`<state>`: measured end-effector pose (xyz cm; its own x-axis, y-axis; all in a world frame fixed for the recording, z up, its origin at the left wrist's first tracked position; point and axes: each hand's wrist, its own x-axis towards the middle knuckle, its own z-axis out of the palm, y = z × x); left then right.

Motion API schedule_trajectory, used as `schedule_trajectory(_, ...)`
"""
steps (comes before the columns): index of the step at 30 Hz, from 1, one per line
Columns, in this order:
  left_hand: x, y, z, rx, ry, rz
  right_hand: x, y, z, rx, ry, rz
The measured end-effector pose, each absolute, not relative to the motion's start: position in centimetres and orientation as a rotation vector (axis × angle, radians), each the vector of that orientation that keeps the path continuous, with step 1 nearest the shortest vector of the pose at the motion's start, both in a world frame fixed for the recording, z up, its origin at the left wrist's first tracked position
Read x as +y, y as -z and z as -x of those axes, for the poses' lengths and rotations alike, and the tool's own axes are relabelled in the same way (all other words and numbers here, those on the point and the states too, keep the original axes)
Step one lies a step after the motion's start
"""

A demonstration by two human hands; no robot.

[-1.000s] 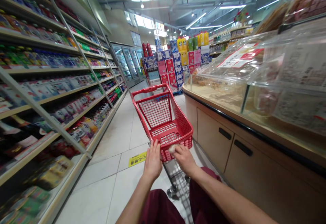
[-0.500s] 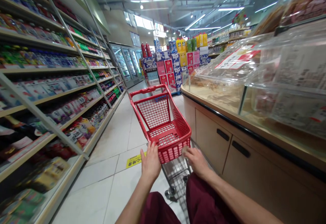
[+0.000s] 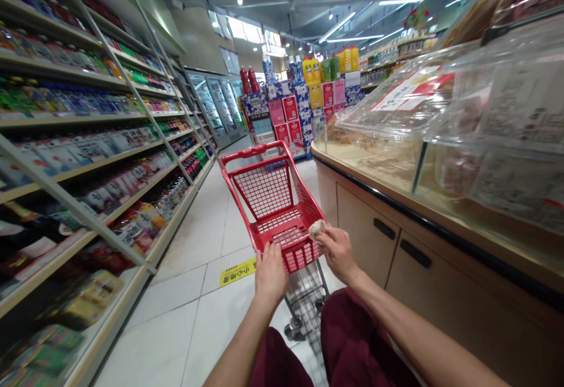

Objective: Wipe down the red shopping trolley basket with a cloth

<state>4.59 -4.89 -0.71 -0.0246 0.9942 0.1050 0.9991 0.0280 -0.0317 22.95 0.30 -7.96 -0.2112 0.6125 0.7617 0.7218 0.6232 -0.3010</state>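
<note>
A red plastic shopping cart (image 3: 304, 252) with a grid-patterned basket stands right in front of me, on a grey metal frame with small wheels. My left hand (image 3: 271, 275) is closed over the basket's near left corner, fingers over the rim and thumb hidden. At the near right corner, my right hand (image 3: 337, 252) pinches a crumpled off-white cloth (image 3: 316, 229) against the top edge. Nothing lies in the visible part of the basket.
Shelves (image 3: 101, 167) of bottles and packs line the left. To the right runs a wooden counter (image 3: 365, 199) with clear plastic packages (image 3: 405, 99). Stacked cartons (image 3: 288, 120) and glass-door fridges (image 3: 215, 105) stand ahead. A yellow sticker (image 3: 238, 273) marks the tiled floor.
My right hand has risen with the cloth from the basket's front side to its near right rim. My left hand has shifted slightly right and closed onto the near left corner.
</note>
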Motion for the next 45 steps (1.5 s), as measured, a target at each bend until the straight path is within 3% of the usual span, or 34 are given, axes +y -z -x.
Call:
schedule_trajectory(16, -6.0, 1.1, -4.8, -2.167, 0.046, 2.160, 0.3, 8.8, -24.3, -2.041, 0.054, 1.203)
schedule_trajectory(22, -6.2, 1.5, -4.6, -2.135, 0.099, 2.145, 0.9, 7.0, -24.6, -1.819, 0.126, 1.132)
schedule_trajectory(28, -6.3, 1.5, -4.4, -2.150, 0.131, 2.154, -0.1, 8.5, -24.8, -1.979, -0.010, 1.192)
schedule_trajectory(32, -6.4, 1.6, -4.6, -2.162, 0.138, 2.141, 0.7, 5.1, -24.6, -1.703, -0.046, 1.134)
schedule_trajectory(37, -6.4, 1.9, -5.0, -2.146, 0.160, 2.167, 2.0, 2.3, -21.9, -1.918, 0.010, 1.228)
schedule_trajectory(45, -6.7, 1.3, -3.6, -2.172, 0.166, 2.134, 2.1, 4.1, -20.3, -2.238, 0.092, 0.814)
